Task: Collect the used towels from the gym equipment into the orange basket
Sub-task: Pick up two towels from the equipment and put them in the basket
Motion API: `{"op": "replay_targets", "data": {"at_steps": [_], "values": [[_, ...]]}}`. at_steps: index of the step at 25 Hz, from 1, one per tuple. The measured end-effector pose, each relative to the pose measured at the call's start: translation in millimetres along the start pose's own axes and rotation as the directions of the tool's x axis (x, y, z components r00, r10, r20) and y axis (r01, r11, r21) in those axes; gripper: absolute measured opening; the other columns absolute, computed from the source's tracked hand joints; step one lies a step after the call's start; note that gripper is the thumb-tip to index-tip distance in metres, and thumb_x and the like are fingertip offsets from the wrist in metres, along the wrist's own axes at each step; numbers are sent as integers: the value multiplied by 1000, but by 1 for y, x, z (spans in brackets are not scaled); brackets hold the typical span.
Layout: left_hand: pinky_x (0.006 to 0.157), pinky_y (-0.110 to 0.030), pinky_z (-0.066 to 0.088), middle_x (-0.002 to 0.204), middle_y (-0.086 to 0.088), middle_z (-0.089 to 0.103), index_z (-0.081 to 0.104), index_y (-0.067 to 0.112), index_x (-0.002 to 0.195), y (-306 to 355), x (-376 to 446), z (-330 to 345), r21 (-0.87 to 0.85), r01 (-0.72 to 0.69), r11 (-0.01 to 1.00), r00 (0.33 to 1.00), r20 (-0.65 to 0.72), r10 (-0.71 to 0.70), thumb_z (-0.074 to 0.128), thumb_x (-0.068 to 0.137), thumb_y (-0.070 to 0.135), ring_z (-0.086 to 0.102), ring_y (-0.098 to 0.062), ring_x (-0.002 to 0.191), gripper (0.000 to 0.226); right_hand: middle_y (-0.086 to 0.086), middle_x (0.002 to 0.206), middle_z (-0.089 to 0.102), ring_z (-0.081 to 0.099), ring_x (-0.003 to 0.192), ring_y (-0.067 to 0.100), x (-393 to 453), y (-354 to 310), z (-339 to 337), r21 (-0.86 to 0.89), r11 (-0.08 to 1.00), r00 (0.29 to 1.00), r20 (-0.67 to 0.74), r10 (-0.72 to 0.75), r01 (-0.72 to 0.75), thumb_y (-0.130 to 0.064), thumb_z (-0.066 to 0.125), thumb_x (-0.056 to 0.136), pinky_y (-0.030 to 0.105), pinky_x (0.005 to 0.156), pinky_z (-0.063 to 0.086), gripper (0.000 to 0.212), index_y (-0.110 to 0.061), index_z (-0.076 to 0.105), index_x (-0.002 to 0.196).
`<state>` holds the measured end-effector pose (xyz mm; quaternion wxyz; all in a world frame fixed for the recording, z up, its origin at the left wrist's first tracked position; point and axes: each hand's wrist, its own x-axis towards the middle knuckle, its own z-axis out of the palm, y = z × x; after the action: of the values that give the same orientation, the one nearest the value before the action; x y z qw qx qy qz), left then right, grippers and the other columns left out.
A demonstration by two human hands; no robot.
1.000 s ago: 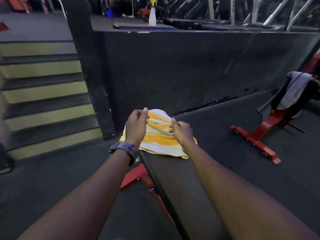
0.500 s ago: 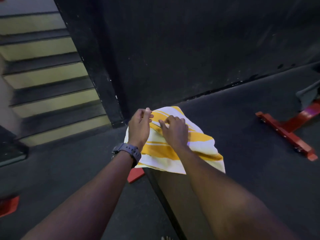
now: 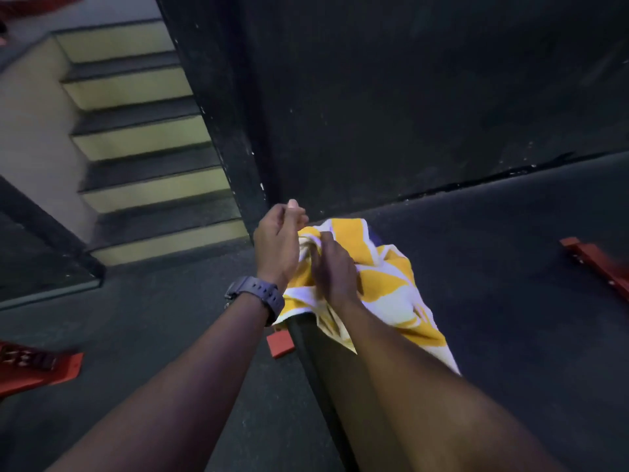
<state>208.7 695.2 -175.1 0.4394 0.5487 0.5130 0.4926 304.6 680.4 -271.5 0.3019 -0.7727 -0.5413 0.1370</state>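
- Both bare forearms reach forward from the lower edge of the view and converge over the dark padded bench [image 3: 316, 362], whose narrow black top runs away from the camera toward the wall.
- A dark plastic wristwatch [image 3: 258, 296] sits on the left wrist, just left of the bench edge; no writing on it can be read.
- The yellow-and-white striped cloth towel [image 3: 384, 284] lies bunched over the far end of the bench. Its long axis runs from the far left, at the hands, down to the near right, where one corner hangs off the right side of the bench. No label or brand shows on it.
- The right hand [image 3: 335, 272] lies palm down on the towel, knuckles up, fingers curled into the gathered folds at the towel's far-left part; it grips the cloth.
- The left hand [image 3: 277, 240] is just left of the right hand, nearly touching it, turned on edge with the thumb side up and the fingers curled. It meets the towel's left edge, but whether it truly pinches the cloth cannot be told.
- A small red metal foot [image 3: 279, 343] of the bench frame shows on the dark rubber floor [image 3: 510, 301] just left of the bench, below the watch.
- A red metal frame piece [image 3: 37, 366] lies on the floor well to the left of the bench, and another red metal bar [image 3: 599, 267] well to its right.
- Beyond the bench stand a black wall [image 3: 408, 114] and, to its left, pale yellow steps with dark treads [image 3: 136, 148].
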Motion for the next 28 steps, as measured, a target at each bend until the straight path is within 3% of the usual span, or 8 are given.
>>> {"op": "replay_targets", "data": {"at_steps": [2, 5, 9, 13, 18, 23, 28], "values": [[76, -33, 53, 77, 7, 71, 67, 26, 75, 29, 12, -27, 35, -105, 994, 980, -167, 109, 48, 99, 42, 67, -12, 76, 34, 21, 104, 67, 62, 97, 42, 15, -41, -23, 225, 973, 998, -54, -44, 55, -37, 44, 103, 45, 75, 42, 28, -12, 53, 111], [79, -39, 53, 74, 6, 71, 66, 27, 71, 82, 31, -90, 92, -220, 971, 911, -336, 238, 46, 95, 46, 69, -23, 80, 37, 19, 93, 69, 62, 92, 40, 36, -118, -61, 452, 866, 971, -191, -143, 216, -33, 52, 102, 44, 76, 43, 28, -5, 57, 97], [79, -39, 54, 72, 10, 71, 67, 22, 72, 139, 26, -196, 239, -300, 924, 801, -463, 380, 45, 92, 51, 67, -12, 74, 41, -2, 73, 58, 56, 77, 25, 28, -244, -92, 614, 671, 909, -263, -323, 416, -32, 56, 98, 37, 69, 36, 26, -11, 53, 83], [79, -47, 56, 77, 1, 75, 68, 21, 71, 175, -6, -303, 320, -290, 902, 685, -589, 429, 49, 91, 48, 71, -24, 81, 39, -1, 72, 56, 51, 73, 23, -13, -353, -99, 692, 493, 839, -333, -430, 528, -37, 54, 95, 36, 67, 33, 31, -9, 53, 82], [75, -49, 57, 71, 3, 73, 68, 24, 67, 211, -81, -452, 410, -264, 873, 480, -729, 488, 50, 90, 49, 71, -24, 76, 39, -5, 70, 56, 54, 73, 26, -98, -484, -74, 782, 332, 794, -313, -521, 527, -37, 56, 99, 39, 66, 34, 31, -9, 57, 85], [80, -51, 56, 72, 0, 73, 66, 24, 65, 199, -173, -583, 417, -141, 898, 312, -842, 440, 51, 88, 52, 70, -28, 79, 39, 7, 83, 66, 63, 88, 36, -196, -576, -3, 822, 300, 744, -207, -635, 485, -44, 55, 99, 34, 66, 31, 29, -16, 58, 89], [80, -53, 56, 74, -1, 74, 67, 21, 67, 154, -275, -682, 348, 7, 937, 138, -929, 344, 47, 87, 58, 70, -28, 78, 47, 2, 84, 65, 64, 87, 31, -306, -636, 77, 883, 302, 652, -7, -758, 360, -43, 55, 99, 30, 68, 33, 28, -16, 57, 89]]}}
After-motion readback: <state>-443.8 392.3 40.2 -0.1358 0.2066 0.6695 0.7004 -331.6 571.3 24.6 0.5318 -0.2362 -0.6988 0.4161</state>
